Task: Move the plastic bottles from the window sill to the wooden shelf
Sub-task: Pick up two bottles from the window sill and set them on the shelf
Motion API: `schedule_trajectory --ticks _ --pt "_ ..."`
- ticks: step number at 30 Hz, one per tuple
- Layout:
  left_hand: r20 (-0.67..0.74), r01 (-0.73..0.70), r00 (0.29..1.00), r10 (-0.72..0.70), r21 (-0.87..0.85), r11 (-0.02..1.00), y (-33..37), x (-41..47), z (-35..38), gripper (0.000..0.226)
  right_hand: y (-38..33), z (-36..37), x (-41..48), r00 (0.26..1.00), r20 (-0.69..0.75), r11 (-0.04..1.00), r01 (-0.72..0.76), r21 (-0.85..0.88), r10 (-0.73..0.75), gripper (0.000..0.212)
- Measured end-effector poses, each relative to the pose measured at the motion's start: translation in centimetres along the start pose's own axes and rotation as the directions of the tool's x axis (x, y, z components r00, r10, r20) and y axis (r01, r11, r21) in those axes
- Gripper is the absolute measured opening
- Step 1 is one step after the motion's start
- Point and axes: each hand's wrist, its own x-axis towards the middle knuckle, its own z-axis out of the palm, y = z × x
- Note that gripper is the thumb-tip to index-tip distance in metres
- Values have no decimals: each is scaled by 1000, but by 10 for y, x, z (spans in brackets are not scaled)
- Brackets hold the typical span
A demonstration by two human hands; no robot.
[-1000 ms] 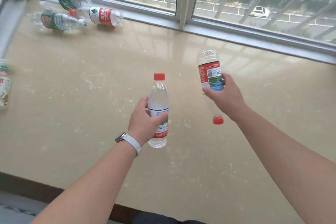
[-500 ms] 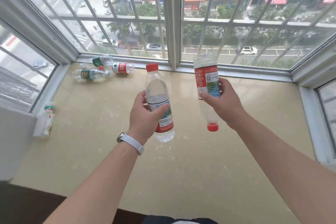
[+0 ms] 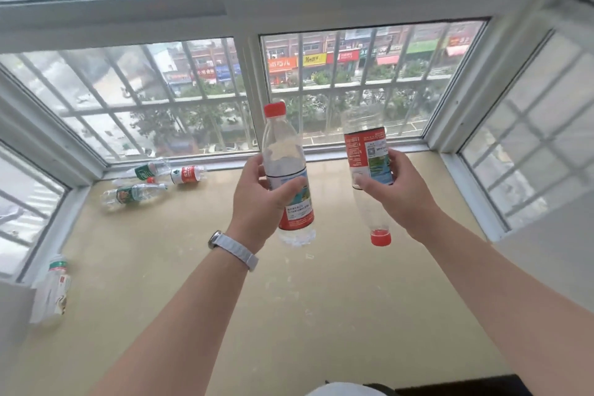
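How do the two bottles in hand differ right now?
Pose: the left-hand bottle is cap-up; the right-hand bottle is upside down, cap toward the sill.
Grip: the left hand wraps the label from the left; the right hand holds the label from the right.
Shared: clear plastic, red caps, red-and-scenic labels, both lifted off the sill.

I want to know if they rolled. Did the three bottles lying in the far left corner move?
No. The three bottles lie in the same cluster by the window frame; only the camera tilted up.
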Motion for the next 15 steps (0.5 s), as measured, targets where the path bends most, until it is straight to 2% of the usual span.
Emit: schedule_trajectory --ticks 5,11,15 --pt "94 -30 995 30 -8 1000 12 -22 -7 64 -15 -7 -45 996 -86 1000 -4 -22 2 49" --pt "163 -71 984 76 -38 997 19 -47 -4 60 -24 -22 -89 980 -197 1000 3 -25 -8 53" --pt "226 -104 967 113 -52 993 25 -62 11 69 -24 -34 -118 969 -247 999 -1 -33 -8 49"
